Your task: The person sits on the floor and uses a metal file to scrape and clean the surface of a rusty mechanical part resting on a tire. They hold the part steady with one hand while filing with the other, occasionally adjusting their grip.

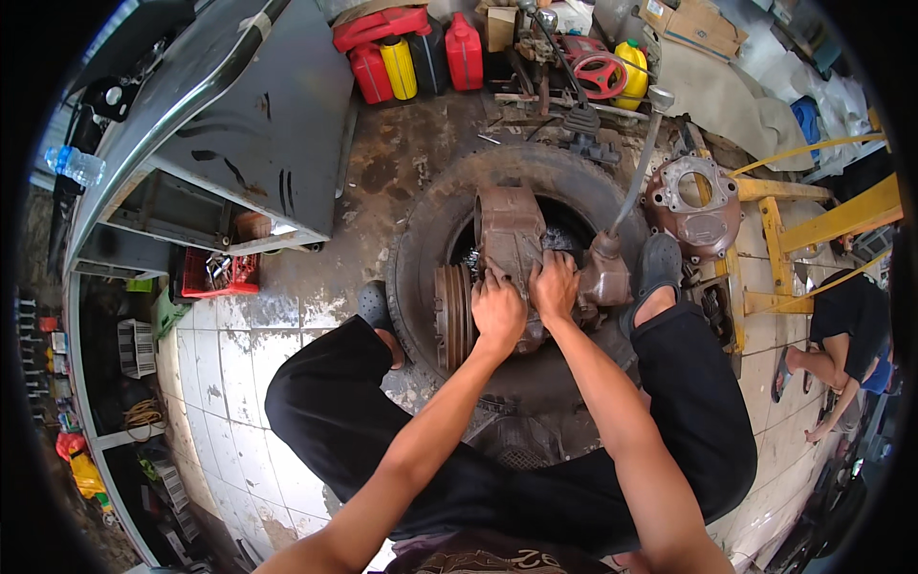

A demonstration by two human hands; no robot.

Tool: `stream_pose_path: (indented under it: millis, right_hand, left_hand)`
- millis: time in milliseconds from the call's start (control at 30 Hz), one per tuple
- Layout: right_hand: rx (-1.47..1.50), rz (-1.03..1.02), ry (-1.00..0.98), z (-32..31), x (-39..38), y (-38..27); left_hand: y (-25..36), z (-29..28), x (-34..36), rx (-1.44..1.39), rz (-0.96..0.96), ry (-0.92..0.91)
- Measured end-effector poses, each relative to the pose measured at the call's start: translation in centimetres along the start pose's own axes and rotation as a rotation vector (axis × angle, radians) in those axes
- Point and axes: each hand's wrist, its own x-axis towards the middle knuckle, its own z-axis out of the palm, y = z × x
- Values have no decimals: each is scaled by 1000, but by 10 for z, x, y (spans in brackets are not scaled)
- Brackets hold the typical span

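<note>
A brown, grimy gearbox casing rests inside a large tyre lying flat on the floor between my legs. My left hand presses against its near side with curled fingers, beside a ribbed round drum. Right next to it, my right hand grips the casing from above, its fingers bent over the metal. Whatever lies under both sets of fingertips is hidden. To the right of my right hand, a long gear lever leans up from a smaller housing joined to the casing.
A round bell housing stands at right beside a yellow steel frame. Red jerrycans line the back. A grey metal bench and a red crate of small parts stand left. Another person crouches at far right.
</note>
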Motion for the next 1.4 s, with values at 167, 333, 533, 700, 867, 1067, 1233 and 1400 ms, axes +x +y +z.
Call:
stream_pose_path:
  millis: [167, 333, 533, 700, 867, 1067, 1233, 1400]
  right_hand:
    - [24, 0, -7, 1, -1, -6]
    - [11, -8, 17, -1, 10, -1]
    - [4, -12, 17, 1, -1, 0]
    - [33, -8, -55, -3, -2, -15]
    - [-15, -34, 20, 0, -2, 0]
    - [12, -10, -17, 0, -3, -2]
    - [18, -32, -37, 1, 4, -9]
    - [-32, -7, 32, 3, 1, 13]
  left_hand:
    - [3, -15, 51, -118, -283, -434]
    - [9, -8, 17, 30, -84, -109]
    - [12, -22, 12, -1, -176, -82]
    - [-6, -13, 46, 45, -167, -344]
    - [7, -5, 5, -24, -115, -100]
    - [3, -5, 26, -107, -286, -247]
    - [-6, 3, 33, 125, -74, -180]
    - [17, -9, 20, -27, -192, -205]
